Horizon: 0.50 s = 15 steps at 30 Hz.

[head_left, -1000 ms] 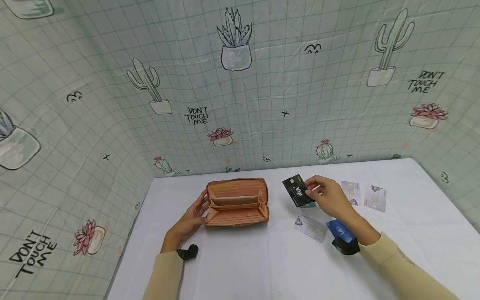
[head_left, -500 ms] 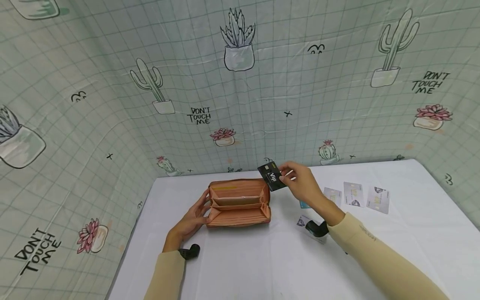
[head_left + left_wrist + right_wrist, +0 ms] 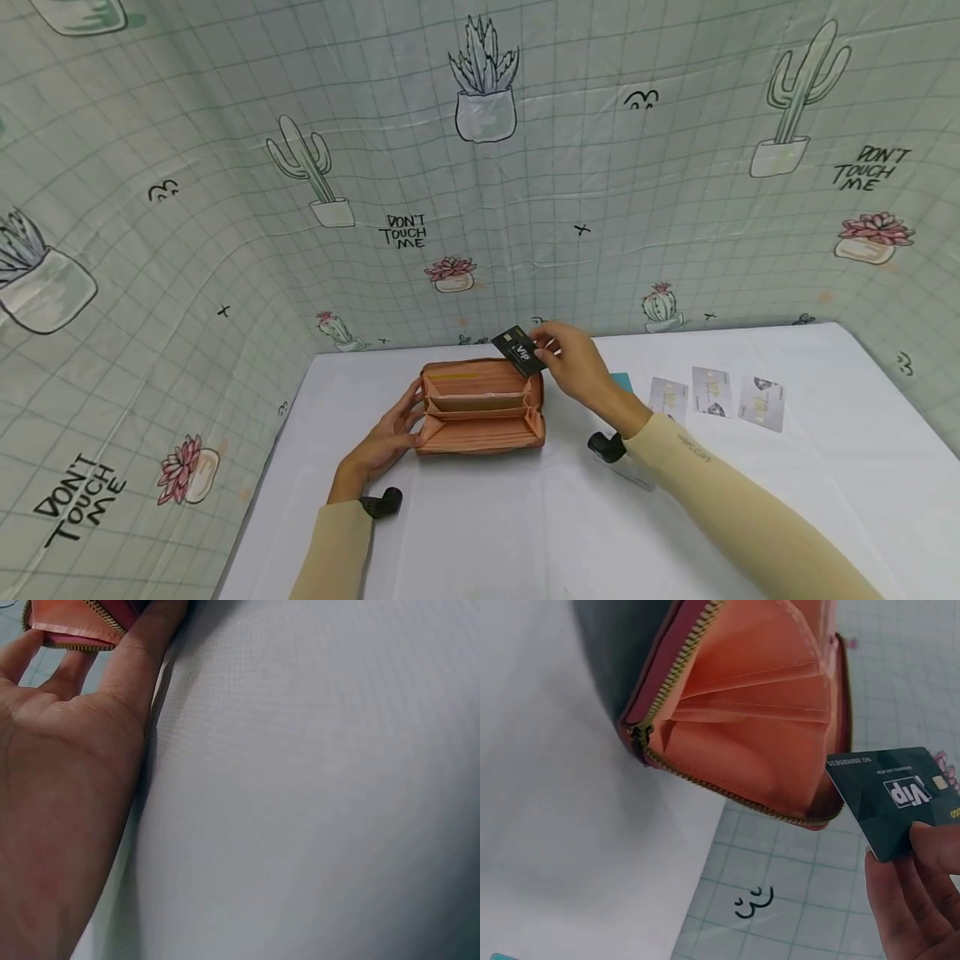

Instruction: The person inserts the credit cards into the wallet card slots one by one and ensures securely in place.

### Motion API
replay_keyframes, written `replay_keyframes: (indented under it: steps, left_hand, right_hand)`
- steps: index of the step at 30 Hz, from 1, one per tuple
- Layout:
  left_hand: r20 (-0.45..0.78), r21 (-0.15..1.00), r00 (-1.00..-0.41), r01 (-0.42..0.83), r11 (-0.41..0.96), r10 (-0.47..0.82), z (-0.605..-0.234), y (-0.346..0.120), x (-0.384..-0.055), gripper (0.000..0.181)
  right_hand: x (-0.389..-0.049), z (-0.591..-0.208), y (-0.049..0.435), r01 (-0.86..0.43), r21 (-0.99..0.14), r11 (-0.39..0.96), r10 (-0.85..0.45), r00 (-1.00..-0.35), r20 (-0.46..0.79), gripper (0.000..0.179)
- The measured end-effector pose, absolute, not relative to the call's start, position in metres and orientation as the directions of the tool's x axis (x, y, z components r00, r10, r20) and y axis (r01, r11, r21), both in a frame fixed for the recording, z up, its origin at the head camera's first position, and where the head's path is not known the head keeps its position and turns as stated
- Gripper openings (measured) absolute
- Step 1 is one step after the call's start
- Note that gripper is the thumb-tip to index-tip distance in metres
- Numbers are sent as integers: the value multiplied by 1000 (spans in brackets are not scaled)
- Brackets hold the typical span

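An orange zip wallet [image 3: 480,432] stands unzipped on the table, its inner compartments facing up and toward me. My left hand [image 3: 384,437] grips its left end; in the left wrist view the thumb and fingers of that hand [image 3: 71,742] lie about the zipped edge. Between thumb and fingers my right hand [image 3: 573,362] pinches a black VIP card [image 3: 516,350]. The card is tilted above the wallet's upper right corner. In the right wrist view the card's [image 3: 889,795] near corner is beside the wallet's zipper rim [image 3: 742,801]; whether they touch I cannot tell.
To the right lie several cards: silver ones [image 3: 712,392] [image 3: 762,404] [image 3: 669,398], a teal one [image 3: 622,381] partly behind the right wrist, and a pale one [image 3: 633,473] mostly under the forearm. A patterned cloth [image 3: 555,275] hangs behind the white table [image 3: 480,525].
My right hand has carried the black card leftward from the loose cards to the wallet's upper right corner. The left hand stays on the wallet. The blue card is now hidden behind the right arm.
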<state>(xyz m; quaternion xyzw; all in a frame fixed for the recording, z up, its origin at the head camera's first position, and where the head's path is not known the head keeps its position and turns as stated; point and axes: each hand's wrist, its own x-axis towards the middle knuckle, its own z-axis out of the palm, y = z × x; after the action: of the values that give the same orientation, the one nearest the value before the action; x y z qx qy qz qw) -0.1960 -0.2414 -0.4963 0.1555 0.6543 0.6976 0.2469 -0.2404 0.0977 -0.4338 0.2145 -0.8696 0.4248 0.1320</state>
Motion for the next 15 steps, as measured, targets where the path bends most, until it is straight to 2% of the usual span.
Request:
replay_keyframes:
  steps: [8,15]
  left_hand:
    - [-106,990,-830,-139,-19,547,-494,-241,-195,94]
    - [-89,992,-833,-125,-30,547,-494,-241,-195,96]
  right_hand:
    - [-247,-443,92,-554,-578,600,-279,-821,498,20]
    - [-251,-448,88,-572,-530,626,-312,-807,502,21]
